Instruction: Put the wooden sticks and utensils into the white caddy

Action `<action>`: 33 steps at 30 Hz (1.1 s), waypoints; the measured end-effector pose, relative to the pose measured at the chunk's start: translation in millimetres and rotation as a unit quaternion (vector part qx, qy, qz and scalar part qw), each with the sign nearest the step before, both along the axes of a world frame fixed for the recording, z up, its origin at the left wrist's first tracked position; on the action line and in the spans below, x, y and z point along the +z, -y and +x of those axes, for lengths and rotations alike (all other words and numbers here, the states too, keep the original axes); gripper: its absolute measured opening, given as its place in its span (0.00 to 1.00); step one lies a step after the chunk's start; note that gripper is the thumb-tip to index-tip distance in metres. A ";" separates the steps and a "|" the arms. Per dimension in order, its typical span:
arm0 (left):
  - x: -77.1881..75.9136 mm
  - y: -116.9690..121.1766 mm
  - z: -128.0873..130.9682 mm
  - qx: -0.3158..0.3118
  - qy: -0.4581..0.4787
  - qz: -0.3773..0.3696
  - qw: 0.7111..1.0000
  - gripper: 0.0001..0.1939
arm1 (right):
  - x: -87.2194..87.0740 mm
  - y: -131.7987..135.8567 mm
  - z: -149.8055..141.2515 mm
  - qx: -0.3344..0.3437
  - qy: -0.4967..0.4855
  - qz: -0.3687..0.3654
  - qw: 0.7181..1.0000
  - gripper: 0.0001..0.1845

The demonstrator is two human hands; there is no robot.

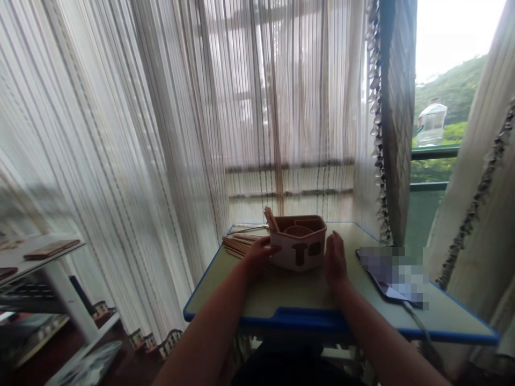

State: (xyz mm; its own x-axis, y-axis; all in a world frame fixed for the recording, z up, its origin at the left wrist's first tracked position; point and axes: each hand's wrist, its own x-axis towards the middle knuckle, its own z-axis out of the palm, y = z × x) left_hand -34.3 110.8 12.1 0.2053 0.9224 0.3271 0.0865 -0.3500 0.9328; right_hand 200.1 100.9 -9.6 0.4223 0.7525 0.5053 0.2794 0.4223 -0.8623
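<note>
A pinkish-white desk organizer (292, 256) with brown inside walls stands upright on the desk, dark shapes on its front. Thin wooden sticks (271, 219) poke out of its left compartment. My left hand (259, 254) grips its left side, the thumb lying on the front face. Close to the right side, my right hand (336, 258) is held upright with straight fingers and holds nothing; whether it touches the wall I cannot tell. A bundle of loose wooden sticks (238, 245) lies behind my left hand, partly hidden by it.
The pale desk top (298, 294) has a blue edge. On its right lies a tablet-like device (392, 279), partly blurred, with a cable (416, 316) running off the front. Striped curtains (181, 134) hang behind. A white shelf (44, 252) stands at left.
</note>
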 end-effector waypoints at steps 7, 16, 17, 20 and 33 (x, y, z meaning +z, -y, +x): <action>-4.5 28.2 -11.4 0.256 -0.199 0.115 0.939 0.17 | -2.0 -0.5 -4.9 0.055 0.023 0.007 0.998 0.39; -15.4 89.3 -20.3 0.307 -0.407 0.098 0.854 0.19 | -3.9 -5.4 2.3 0.153 -0.039 -0.083 0.984 0.44; -15.5 89.4 -17.9 0.307 -0.438 0.088 0.840 0.17 | -4.2 -5.7 3.4 0.154 -0.039 -0.096 0.983 0.45; -15.4 87.5 -12.3 0.294 -0.484 0.068 0.822 0.14 | -3.5 -5.2 5.9 0.145 -0.038 -0.118 0.982 0.48; -14.8 90.8 -12.6 0.276 -0.520 0.079 0.804 0.13 | -2.5 -5.1 3.3 0.149 -0.065 -0.098 0.982 0.44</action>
